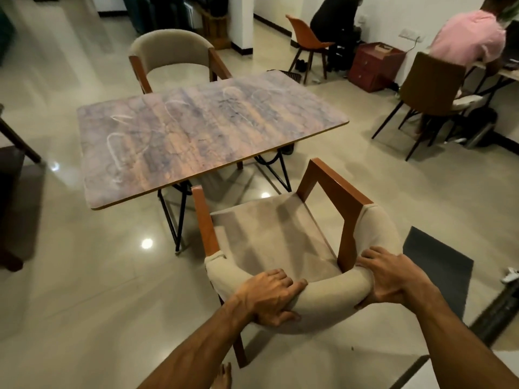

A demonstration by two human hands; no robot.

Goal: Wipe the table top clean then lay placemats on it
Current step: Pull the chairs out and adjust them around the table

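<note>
Both hands are on the curved padded backrest of the near armchair. L hand grips the backrest's left part from above: fingers curled over the top, close together, w/ thumb on the outer side. R hand grips the right part, just beside the wooden arm post. Its fingers are a bit spread over the top, thumb wrapped round the outside.

The armchair has beige upholstery & wood arms. It stands on the tiled floor near the surface's front edge, seat facing it, not tucked under.

The surface is a rectangular wood-grain table top on black metal legs, centre-left of view, beyond the armchair. Whitish looping smears run across it, heaviest at the left end.

A 2nd armchair, same type, sits close to the far edge. Bkgd right: orange chair, red drawer unit, and a person in a pink shirt seated at a desk. A dark mat lies on the floor right of the near armchair.
</note>
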